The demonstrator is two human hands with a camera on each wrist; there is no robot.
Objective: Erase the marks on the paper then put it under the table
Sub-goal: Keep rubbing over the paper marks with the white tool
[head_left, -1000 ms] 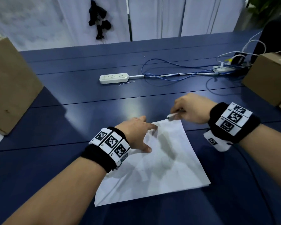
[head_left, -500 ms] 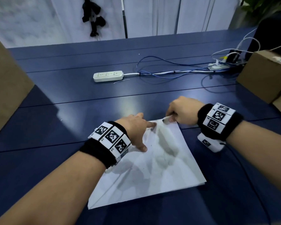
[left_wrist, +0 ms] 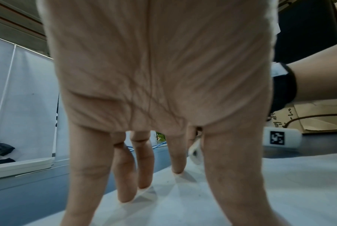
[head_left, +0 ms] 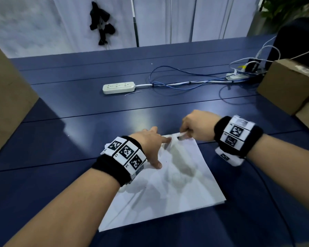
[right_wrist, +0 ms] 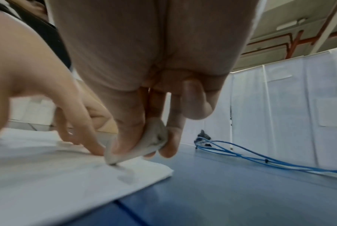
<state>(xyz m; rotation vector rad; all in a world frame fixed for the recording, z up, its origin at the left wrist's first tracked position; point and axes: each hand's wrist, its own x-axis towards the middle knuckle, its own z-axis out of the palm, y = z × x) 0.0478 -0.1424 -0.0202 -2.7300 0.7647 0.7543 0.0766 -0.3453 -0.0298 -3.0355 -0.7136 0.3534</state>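
A white sheet of paper lies on the dark blue table, and it shows again as the paper under my left hand and the paper under my right. My left hand spreads straight fingers on its upper left part and presses it flat. My right hand pinches a small white eraser between thumb and fingers, seen close as the eraser with its tip touching the paper's far corner. A faint grey mark lies just beside that tip.
A white power strip and blue cables lie farther back on the table. Cardboard boxes stand at the left and right edges. White partition panels close off the far side.
My right hand has brought the eraser down from just beyond the paper's far corner onto the corner. The left hand keeps pressing the sheet. The head view has shifted slightly.
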